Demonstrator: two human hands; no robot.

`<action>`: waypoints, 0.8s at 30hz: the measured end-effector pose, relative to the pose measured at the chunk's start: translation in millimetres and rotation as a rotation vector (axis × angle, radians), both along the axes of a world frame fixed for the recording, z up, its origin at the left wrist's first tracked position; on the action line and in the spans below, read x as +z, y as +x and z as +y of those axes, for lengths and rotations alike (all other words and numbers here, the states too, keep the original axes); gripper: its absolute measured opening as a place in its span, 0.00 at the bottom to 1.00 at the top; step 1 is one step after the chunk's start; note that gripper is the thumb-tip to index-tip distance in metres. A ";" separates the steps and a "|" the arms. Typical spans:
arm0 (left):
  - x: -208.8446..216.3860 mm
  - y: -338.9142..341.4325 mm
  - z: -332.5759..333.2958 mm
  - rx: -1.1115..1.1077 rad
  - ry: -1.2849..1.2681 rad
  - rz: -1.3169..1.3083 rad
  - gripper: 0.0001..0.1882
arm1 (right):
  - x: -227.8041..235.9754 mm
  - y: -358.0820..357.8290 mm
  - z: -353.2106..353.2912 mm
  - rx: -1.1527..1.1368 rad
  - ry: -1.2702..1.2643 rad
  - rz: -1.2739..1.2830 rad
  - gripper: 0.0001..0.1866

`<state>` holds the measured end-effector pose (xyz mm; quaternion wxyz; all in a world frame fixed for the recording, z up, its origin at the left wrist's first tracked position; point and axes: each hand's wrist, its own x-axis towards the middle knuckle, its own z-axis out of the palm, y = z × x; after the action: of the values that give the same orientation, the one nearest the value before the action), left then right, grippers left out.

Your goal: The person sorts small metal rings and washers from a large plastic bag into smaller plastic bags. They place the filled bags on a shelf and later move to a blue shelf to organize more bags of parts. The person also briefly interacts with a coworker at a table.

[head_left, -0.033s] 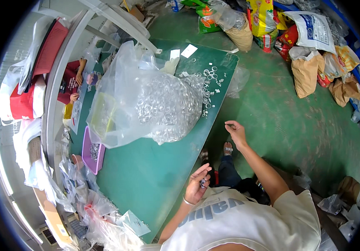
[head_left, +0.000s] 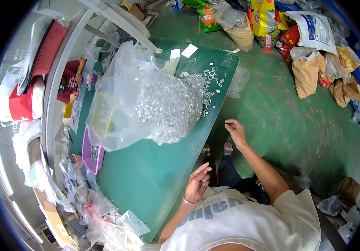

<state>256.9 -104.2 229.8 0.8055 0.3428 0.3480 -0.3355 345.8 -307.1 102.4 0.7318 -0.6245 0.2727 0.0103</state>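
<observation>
Just off the near edge of the green table [head_left: 125, 184], my left hand [head_left: 196, 183] is curled around small shiny pieces, silver and dark, while its index finger points outward. Too little of them shows to name their kind. My right hand [head_left: 237, 134] hangs over the floor beyond the table's right edge, thumb and forefinger drawn together in a pinch. Whether anything is between those fingertips is too small to see. Nearest to both hands is a large clear plastic bag [head_left: 167, 111] on the table, full of clear ring-shaped parts. Loose white and clear rings [head_left: 207, 98] lie beside it.
A purple basket [head_left: 100, 161] with small metal parts stands at the table's left. Plastic bags [head_left: 100, 226] are heaped at the lower left. Filled sacks [head_left: 307, 75] line the floor at right. Across the table, a person's hand [head_left: 74, 96] shows behind a white frame post [head_left: 56, 83].
</observation>
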 end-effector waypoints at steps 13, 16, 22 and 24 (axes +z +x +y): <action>-69.4 73.6 -20.3 0.028 0.036 0.002 0.13 | -15.2 73.9 -4.4 0.116 -0.606 -0.186 0.11; -78.1 91.6 -36.9 0.002 0.170 -0.074 0.15 | -8.8 86.4 2.5 0.125 -0.726 -0.146 0.13; -119.0 120.2 -62.3 0.066 0.379 -0.196 0.16 | -3.7 143.0 -26.3 -0.040 -0.936 -0.108 0.11; -121.5 130.5 -72.1 0.114 0.391 -0.218 0.17 | -6.5 154.7 -32.5 -0.031 -1.003 -0.105 0.11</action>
<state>387.4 -176.3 108.4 0.7742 0.5064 0.3362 -0.1763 500.5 -339.6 95.9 0.3544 -0.8948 0.2162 -0.1641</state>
